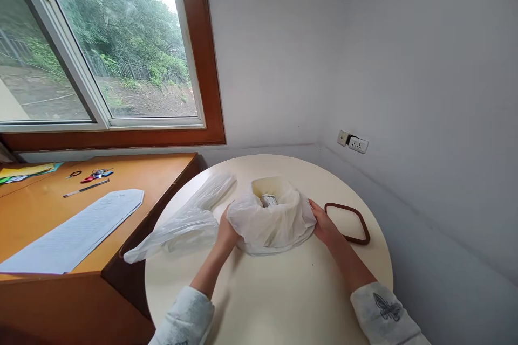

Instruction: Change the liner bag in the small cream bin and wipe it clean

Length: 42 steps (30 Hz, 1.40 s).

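1. Left hand (229, 230) has its fingers closed on the near-left edge of a thin white plastic bag (269, 230). The wrist comes up from a pale sleeve.
2. Right hand (322, 222) is gripping the same bag over on its right edge, so it's spread between the two. That sleeve has a dark printed motif near the cuff.
3. The bag's draped around a cream bin (275, 185) near the middle of the round bench (279, 296). You can see into the opening, and there's something crumpled and whitish (270, 200) inside, can't tell what exactly.
4. Just beside the right hand is a brown rounded-corner ring (363, 223), lying flat.
5. Left of the bin, a second, see-through plastic bag (186, 221) is sprawled out, one end hanging past the bench edge.
6. Further left, a wooden bench (149, 170) has printed sheets (76, 232), a pen (86, 188) and some small red and blue bits (98, 174), under a window (129, 48).
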Available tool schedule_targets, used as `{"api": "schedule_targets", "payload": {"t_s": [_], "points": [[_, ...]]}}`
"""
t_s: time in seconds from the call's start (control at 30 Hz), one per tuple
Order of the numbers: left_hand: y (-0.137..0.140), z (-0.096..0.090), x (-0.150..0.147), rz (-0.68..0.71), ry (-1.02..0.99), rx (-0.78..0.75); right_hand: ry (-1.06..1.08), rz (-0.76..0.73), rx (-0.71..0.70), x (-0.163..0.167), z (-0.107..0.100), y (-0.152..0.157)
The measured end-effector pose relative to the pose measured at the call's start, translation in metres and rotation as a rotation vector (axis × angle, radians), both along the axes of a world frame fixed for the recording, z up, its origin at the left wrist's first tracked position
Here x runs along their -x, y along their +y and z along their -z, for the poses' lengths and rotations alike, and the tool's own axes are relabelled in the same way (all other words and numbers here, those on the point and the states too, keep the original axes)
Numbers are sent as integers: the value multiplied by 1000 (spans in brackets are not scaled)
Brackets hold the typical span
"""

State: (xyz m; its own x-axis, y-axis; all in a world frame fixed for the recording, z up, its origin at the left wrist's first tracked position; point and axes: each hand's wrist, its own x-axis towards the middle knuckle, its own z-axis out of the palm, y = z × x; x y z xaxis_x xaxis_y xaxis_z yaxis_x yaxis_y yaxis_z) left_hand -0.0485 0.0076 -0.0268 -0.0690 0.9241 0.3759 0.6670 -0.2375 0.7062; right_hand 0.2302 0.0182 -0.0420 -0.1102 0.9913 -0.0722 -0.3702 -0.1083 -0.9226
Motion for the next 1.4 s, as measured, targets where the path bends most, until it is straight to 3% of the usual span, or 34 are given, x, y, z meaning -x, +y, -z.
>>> {"api": "schedule_targets", "payload": {"t_s": [0.27, 0.43, 0.6, 0.83, 0.93, 1.07, 1.2, 1.33, 1.4], "points": [[19, -69, 18, -18, -40, -71, 12, 53, -42, -6, -27, 21], [31, -92, 25, -19, -46, -104, 23, 47, -111, 1, -57, 29], [22, -109, 34, 36, 2, -137, 92, -19, -252, 0, -89, 20], [-3, -121, 59, 146, 204, -121, 10, -1, -318, -24, -111, -4], [-13, -124, 69, 199, 367, -68, -36, 17, -298, -40, -114, -12], [-21, -128, 78, 238, 417, -3, -39, 6, -233, -60, -114, -19], [-24, -127, 83, 232, 304, 133, -149, -64, -208, -69, -115, -26], [-31, -121, 85, 328, -31, 428, -387, -168, -193, -75, -121, -38], [-35, -121, 83, 381, -155, 501, -507, -246, -184, -77, -124, -43]]}}
